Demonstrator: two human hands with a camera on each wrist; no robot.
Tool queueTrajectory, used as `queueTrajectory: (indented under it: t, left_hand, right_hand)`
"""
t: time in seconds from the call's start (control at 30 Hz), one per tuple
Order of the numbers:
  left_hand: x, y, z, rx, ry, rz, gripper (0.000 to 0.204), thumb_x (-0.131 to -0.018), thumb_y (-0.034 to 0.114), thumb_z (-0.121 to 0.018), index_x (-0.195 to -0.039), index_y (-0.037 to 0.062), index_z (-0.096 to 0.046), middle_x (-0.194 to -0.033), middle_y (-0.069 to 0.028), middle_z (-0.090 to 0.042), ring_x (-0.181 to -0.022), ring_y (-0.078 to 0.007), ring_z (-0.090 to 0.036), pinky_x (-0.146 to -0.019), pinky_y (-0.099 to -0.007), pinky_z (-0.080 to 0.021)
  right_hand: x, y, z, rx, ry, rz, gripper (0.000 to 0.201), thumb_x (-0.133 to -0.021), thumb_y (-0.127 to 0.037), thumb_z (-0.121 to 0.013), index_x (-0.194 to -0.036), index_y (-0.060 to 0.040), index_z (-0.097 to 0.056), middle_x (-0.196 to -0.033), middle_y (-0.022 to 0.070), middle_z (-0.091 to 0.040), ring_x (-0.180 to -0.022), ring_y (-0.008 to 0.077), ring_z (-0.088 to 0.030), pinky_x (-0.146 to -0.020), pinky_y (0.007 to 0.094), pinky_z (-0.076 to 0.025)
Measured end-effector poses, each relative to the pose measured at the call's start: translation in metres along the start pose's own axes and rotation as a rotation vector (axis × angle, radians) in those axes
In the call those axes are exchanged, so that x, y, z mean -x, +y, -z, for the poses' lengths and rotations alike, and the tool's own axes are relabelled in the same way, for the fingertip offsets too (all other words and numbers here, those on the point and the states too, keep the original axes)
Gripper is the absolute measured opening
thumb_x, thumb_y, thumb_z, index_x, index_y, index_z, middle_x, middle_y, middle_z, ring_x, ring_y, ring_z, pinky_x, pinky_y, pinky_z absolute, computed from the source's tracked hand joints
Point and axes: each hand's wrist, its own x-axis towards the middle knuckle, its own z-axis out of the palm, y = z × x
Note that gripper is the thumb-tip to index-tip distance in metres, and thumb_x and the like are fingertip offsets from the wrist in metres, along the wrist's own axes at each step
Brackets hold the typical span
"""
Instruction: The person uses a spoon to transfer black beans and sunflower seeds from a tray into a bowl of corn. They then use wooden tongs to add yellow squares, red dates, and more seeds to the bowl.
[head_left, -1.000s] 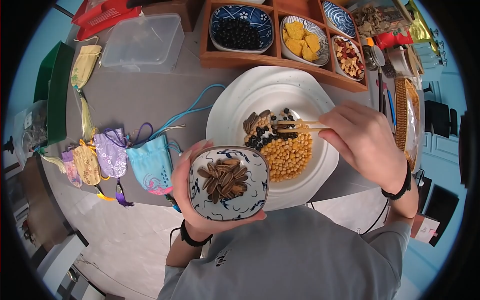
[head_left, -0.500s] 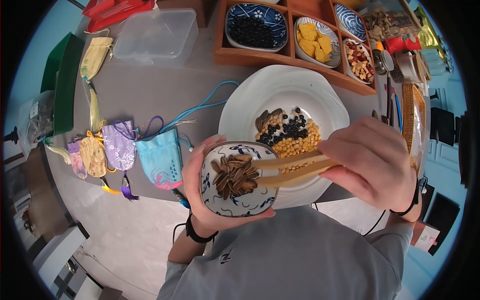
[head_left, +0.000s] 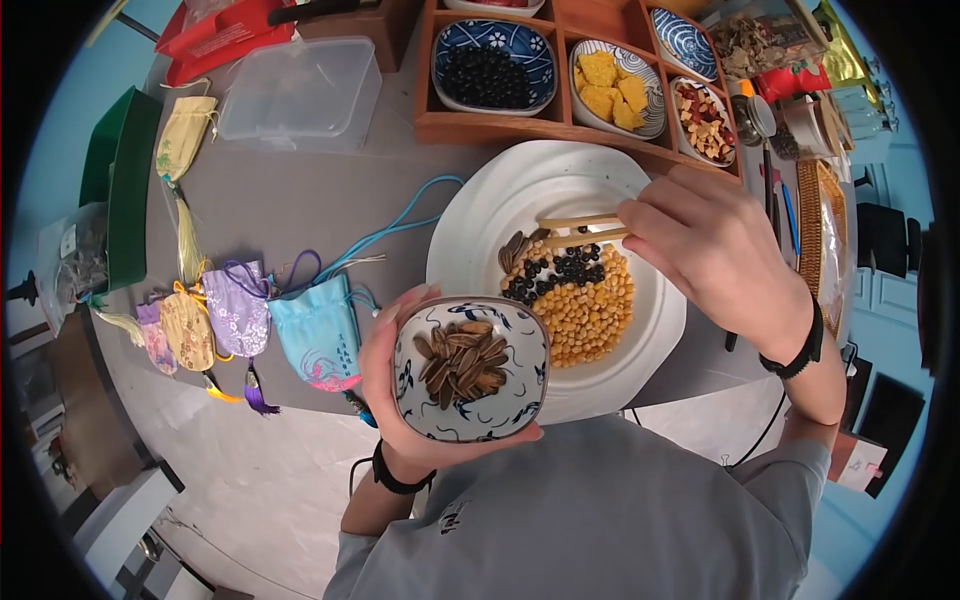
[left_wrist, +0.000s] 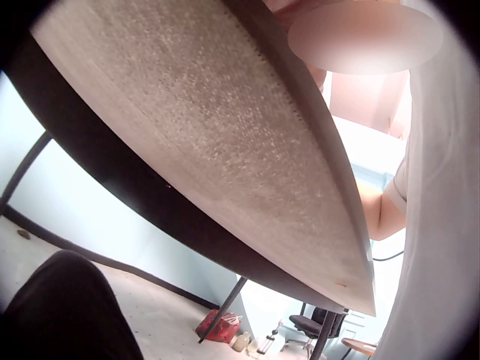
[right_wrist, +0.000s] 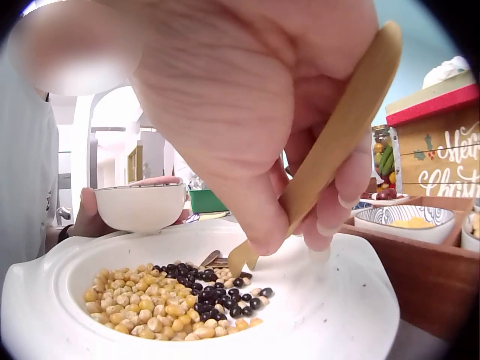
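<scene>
My left hand (head_left: pixel 382 385) holds a small white bowl with blue fish patterns (head_left: pixel 520 395) by its side and underside, in front of the dish. Striped sunflower seeds (head_left: pixel 463 365) are heaped in this bowl. My right hand (head_left: pixel 728 255) pinches wooden tongs (head_left: pixel 590 220) over the big white dish (head_left: pixel 462 225); in the right wrist view, the tips of the tongs (right_wrist: pixel 241 259) are down by the food. Inside the dish lie yellow kernels (head_left: pixel 585 315), black beans (head_left: pixel 565 270), pale beans and a few sunflower seeds (head_left: pixel 514 250) right beside the tips.
Behind the dish, a wooden compartment box (head_left: pixel 560 130) holds bowls of black beans (head_left: pixel 487 78), yellow chunks (head_left: pixel 612 90) and chopped dried fruit (head_left: pixel 703 122). Drawstring pouches (head_left: pixel 318 335) lie along the left, near a clear plastic box (head_left: pixel 300 95). A wicker tray (head_left: pixel 818 235) is at the right.
The tongs were over the dish a second ago, reached into the bowl's sunflower seeds half a second ago, and are now back at the dish's seed patch. The left hand keeps holding the bowl.
</scene>
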Motion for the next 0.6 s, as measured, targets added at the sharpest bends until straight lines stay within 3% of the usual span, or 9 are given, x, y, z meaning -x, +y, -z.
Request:
queueTrajectory:
  t: [0.27, 0.37, 0.6]
  left_hand:
    - [0.000, 0.000, 0.000, -0.046, 0.010, -0.016, 0.139, -0.047, 0.044, -0.104, -0.152, 0.0007, -0.024, -0.140, -0.0275, -0.046, -0.129, -0.0382, -0.053, -0.104, -0.0489, -0.052]
    - [0.000, 0.001, 0.000, -0.034, 0.006, -0.018, 0.138, -0.047, 0.044, -0.104, -0.152, 0.0001, -0.024, -0.140, -0.0275, -0.046, -0.130, -0.0378, -0.052, -0.104, -0.0486, -0.052]
    - [0.003, -0.001, -0.001, -0.011, 0.012, 0.009, 0.140, -0.047, 0.042, -0.105, -0.152, 0.0004, -0.022, -0.141, -0.0272, -0.044, -0.130, -0.0373, -0.052, -0.106, -0.0485, -0.052]
  right_hand:
    - [0.004, -0.004, -0.007, 0.029, 0.038, 0.020, 0.024, -0.073, -0.008, -0.077, -0.092, -0.0022, -0.064, -0.086, 0.0086, -0.064, -0.078, 0.0291, -0.063, -0.068, 0.0406, -0.052]
    - [0.005, -0.004, -0.009, 0.069, 0.091, 0.044, 0.017, -0.072, -0.010, -0.065, -0.087, -0.0029, -0.061, -0.081, 0.0073, -0.061, -0.080, 0.0257, -0.063, -0.063, 0.0363, -0.054]
    - [0.014, -0.001, 0.001, 0.026, 0.114, -0.006, 0.019, -0.075, -0.010, -0.071, -0.091, -0.0012, -0.064, -0.082, 0.0079, -0.062, -0.078, 0.0271, -0.063, -0.062, 0.0376, -0.052]
